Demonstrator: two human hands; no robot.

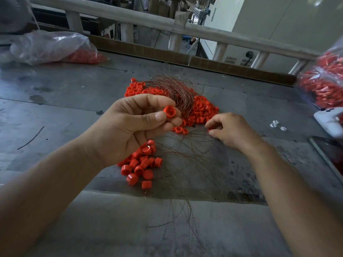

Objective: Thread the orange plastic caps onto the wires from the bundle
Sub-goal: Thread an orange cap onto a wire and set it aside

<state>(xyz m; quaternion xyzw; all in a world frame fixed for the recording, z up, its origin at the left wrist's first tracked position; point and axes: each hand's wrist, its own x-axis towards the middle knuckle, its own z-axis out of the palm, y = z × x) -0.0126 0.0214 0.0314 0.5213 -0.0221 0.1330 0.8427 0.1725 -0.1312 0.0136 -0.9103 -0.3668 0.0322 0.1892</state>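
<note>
Nearest the camera, thin loose wires (178, 206) trail across the grey worktop (55, 112), and a small cluster of caps (141, 164) lies just under the left wrist; fine strands seem to run among them, so these may be finished pieces, though that is hard to make out. Above them the left hand (130, 125) pinches one orange cap (169, 111) between thumb and fingertips, open side towards the camera, ready to take a wire. The right hand (230, 128) is low on the worktop with its fingertips drawn together among the strands. Whether it already holds a wire cannot be told, as the strands are too thin. The step in hand looks like fetching a single wire. Next it needs lifting free of its neighbours and its end guiding through the held cap. Beyond the hands lies the pile of loose caps (202, 110), with the wire bundle (176, 89) curving over it. Farther off, a plastic bag (52, 47) of caps sits left, and another bag (323, 80) is cut off at the right edge.
</note>
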